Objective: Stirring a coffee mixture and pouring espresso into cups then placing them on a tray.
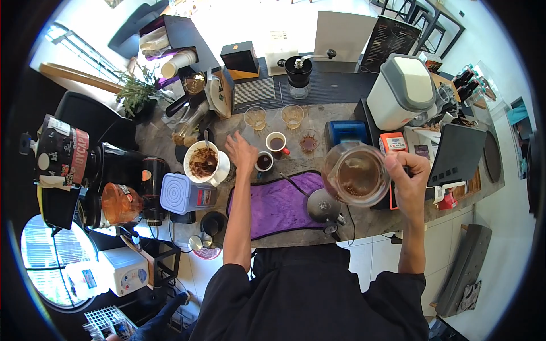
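In my right hand (pixel 410 181), by its handle, is a glass coffee server (pixel 357 175) with brown liquid in it, raised over the counter's right side. My left hand (pixel 242 152) reaches over the counter with fingers apart and nothing visible in them. To its left stands a white coffee dripper (pixel 218 168), with wet grounds and a spoon inside. Close on its right are a small cup of dark coffee (pixel 264 161) and a white cup with a red handle (pixel 276 142). A gooseneck kettle (pixel 323 205) sits on a purple mat (pixel 268 206).
Two ribbed glasses (pixel 255 118) and a third glass with brown liquid (pixel 309 141) stand beyond the cups. A hand coffee grinder (pixel 298 76) is at the back. Coffee grinder machines (pixel 121 202) crowd the left; a lidded bin (pixel 401 93) and tablet (pixel 457 154) occupy the right. Another person's leg (pixel 160 317) shows lower left.
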A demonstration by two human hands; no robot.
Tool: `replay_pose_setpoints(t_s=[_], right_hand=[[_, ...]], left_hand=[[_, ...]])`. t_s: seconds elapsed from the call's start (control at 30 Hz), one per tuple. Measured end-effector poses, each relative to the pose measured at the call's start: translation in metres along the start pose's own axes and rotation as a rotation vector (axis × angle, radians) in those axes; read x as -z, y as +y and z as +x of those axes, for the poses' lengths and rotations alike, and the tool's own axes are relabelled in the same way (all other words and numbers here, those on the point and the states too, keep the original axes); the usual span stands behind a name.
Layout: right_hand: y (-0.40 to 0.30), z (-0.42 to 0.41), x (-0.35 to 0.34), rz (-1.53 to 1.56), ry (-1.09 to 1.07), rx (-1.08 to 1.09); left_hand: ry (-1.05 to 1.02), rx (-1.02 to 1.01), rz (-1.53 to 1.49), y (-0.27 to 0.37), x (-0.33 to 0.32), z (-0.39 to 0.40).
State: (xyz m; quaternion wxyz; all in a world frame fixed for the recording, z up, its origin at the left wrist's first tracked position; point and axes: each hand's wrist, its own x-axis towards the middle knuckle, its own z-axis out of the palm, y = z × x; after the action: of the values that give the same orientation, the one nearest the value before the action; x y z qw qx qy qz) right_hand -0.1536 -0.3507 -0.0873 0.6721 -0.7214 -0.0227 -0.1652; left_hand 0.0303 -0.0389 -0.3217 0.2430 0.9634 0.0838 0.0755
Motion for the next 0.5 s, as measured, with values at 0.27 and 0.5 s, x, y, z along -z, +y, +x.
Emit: replay_pose_setpoints(t_s=[0.27, 0.5], right_hand=[[-0.006, -0.009, -0.001, -0.059, 0.079, 0.011], [0.0, -0.022, -0.012, 0.038, 0.096, -0.035]], left_hand=[[0.097, -0.109, -0.032, 0.02, 0.011, 0.0], [0.224, -0.246, -0.362, 0.054, 0.051, -0.003]])
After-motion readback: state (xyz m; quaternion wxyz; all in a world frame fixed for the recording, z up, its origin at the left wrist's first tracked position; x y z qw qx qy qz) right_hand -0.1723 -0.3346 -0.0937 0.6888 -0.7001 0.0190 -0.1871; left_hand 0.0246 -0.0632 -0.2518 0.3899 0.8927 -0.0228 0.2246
